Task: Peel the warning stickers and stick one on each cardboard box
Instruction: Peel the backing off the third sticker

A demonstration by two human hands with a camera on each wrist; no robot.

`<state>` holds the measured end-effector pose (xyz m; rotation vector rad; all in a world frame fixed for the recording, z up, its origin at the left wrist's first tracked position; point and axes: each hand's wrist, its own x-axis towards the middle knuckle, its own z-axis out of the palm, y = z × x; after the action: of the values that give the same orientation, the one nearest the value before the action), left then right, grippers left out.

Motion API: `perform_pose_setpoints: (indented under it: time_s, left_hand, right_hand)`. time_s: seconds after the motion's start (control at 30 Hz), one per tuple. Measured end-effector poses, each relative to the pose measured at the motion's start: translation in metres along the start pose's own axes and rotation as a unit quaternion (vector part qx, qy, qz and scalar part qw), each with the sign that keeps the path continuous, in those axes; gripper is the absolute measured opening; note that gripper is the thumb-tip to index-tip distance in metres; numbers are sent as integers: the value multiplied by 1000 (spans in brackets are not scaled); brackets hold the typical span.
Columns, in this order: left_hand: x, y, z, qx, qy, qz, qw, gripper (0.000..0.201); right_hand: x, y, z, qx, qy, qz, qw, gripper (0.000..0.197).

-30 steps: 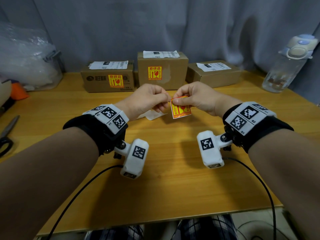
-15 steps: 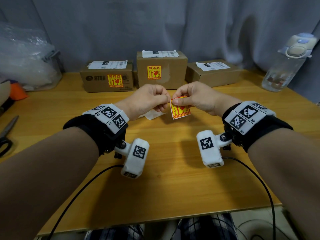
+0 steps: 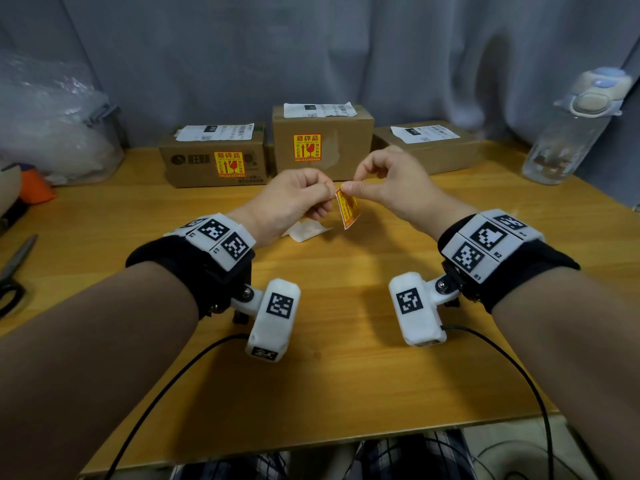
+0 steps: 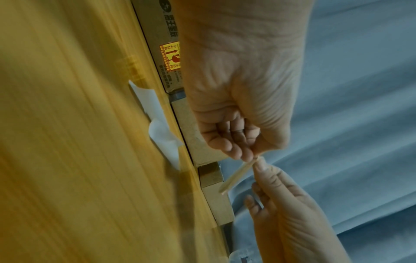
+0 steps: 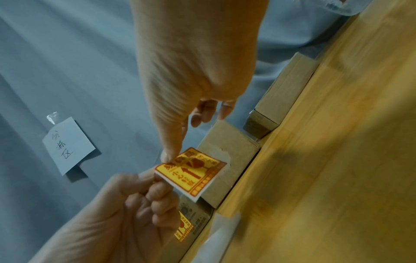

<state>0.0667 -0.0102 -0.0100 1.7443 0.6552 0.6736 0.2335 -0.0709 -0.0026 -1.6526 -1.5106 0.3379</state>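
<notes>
Three cardboard boxes stand in a row at the table's back. The left box (image 3: 194, 168) and the taller middle box (image 3: 343, 143) each carry a yellow-red warning sticker on the front. The right box (image 3: 446, 157) shows none on its visible faces. Above the table's middle, another warning sticker (image 3: 348, 209) (image 5: 191, 172) with a white edge hangs almost edge-on. My left hand (image 3: 325, 197) (image 4: 247, 156) pinches its top corner. My right hand (image 3: 349, 187) (image 5: 173, 154) pinches the same corner from the other side, with its other fingers lifted. White backing paper (image 3: 304, 232) lies on the table under my left hand.
A clear water bottle (image 3: 571, 133) stands at the back right and a plastic bag (image 3: 52, 123) at the back left. Scissors (image 3: 14, 271) lie at the left edge. A handwritten note (image 5: 67, 144) hangs on the grey curtain. Cables trail over the table's front edge.
The sticker has turned from facing me to nearly edge-on. My right hand has risen a little and its free fingers have lifted. Both hands still pinch the top corner.
</notes>
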Motion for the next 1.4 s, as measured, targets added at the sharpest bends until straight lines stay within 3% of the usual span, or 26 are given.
perform_pose_setpoints:
  time_s: [0.17, 0.27, 0.5, 0.87, 1.1, 1.27, 1.4]
  left_hand:
    - [1, 1, 3, 1, 16, 13, 1000, 20]
    - [0, 3, 4, 5, 21, 20, 1000, 18]
    - [-2, 6, 2, 14, 27, 25, 999, 16]
    - [-1, 0, 1, 18, 44, 41, 998, 10]
    - [1, -1, 4, -43, 56, 46, 996, 17]
    - [3, 0, 4, -48, 95, 36, 994, 1]
    - [5, -2, 1, -60, 98, 5, 993, 13]
  right_hand:
    - [-5, -8, -1, 120, -54, 22, 991, 24]
    - [-4, -9, 0, 133, -62, 31, 989, 25]
    - [-3, -9, 1, 138, -75, 55, 986, 6]
    - [-4, -5, 7, 179, -74, 68, 979, 2]
    - [-7, -5, 16, 200, -66, 15, 978, 18]
    - [-7, -5, 18, 196, -25, -19, 980, 11]
    - [-2, 0, 18, 128, 14, -62, 990, 13]
